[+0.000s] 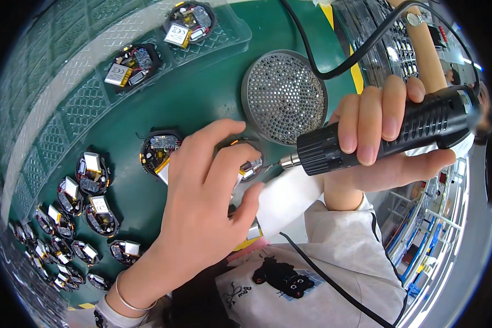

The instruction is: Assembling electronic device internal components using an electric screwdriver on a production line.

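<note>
My right hand (382, 131) is wrapped around a black electric screwdriver (333, 147), which is tilted with its bit toward the left. The bit's tip is close to a round electronic assembly (252, 165) with a black rim; whether it touches a screw cannot be made out. My left hand (202, 202) bends over that assembly with fingers and thumb around it, hiding much of it. Just left of these fingers, partly covered, lies another round assembly (161, 145). A white smooth piece (290, 199) shows beneath the screwdriver.
A round grey perforated screw dish (281, 93) stands beyond my hands. A clear plastic tray (202, 57) holds assemblies, including one (131, 68) at the far left. Several more (93, 172) lie on the green mat (131, 120). A black cable (344, 63) arches overhead. Another person's arm (426, 49) is at upper right.
</note>
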Demonstrator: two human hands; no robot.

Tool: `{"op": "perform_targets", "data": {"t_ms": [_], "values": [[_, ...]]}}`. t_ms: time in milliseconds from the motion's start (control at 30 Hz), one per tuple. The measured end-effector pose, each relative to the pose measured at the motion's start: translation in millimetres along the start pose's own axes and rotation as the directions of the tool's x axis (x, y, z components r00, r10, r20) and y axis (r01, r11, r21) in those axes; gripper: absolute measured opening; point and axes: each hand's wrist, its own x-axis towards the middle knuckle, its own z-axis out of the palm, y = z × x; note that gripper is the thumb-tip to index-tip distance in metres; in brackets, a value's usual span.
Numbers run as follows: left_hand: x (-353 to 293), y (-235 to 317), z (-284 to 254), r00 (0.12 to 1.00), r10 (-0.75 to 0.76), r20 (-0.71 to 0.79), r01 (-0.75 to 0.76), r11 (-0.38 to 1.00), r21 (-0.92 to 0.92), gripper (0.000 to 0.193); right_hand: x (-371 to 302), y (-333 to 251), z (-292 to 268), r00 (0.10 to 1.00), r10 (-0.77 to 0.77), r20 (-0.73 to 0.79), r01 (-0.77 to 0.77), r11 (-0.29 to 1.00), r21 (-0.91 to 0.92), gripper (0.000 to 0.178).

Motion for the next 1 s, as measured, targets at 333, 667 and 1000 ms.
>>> {"op": "perform_targets", "data": {"t_ms": [333, 667, 1000], "values": [[0.6, -2.7, 2.7, 0.994, 0.021, -0.107, -0.015, 0.998, 0.055, 0.018, -3.5, 6.4, 5.1, 0.999, -0.04, 0.029, 0.04, 0.999, 0.005, 0.064], [-1.0, -2.0, 1.4, 0.988, 0.047, -0.147, -0.033, 0.995, 0.097, 0.016, -1.9, 1.9, -4.1, 0.992, -0.008, 0.127, 0.006, 1.0, 0.018, 0.062], [-2.3, -0.9, -0.1, 0.991, 0.049, -0.122, -0.035, 0.993, 0.115, 0.014, -4.7, -0.3, -8.3, 0.997, 0.04, 0.06, -0.044, 0.996, 0.075, 0.058]]}}
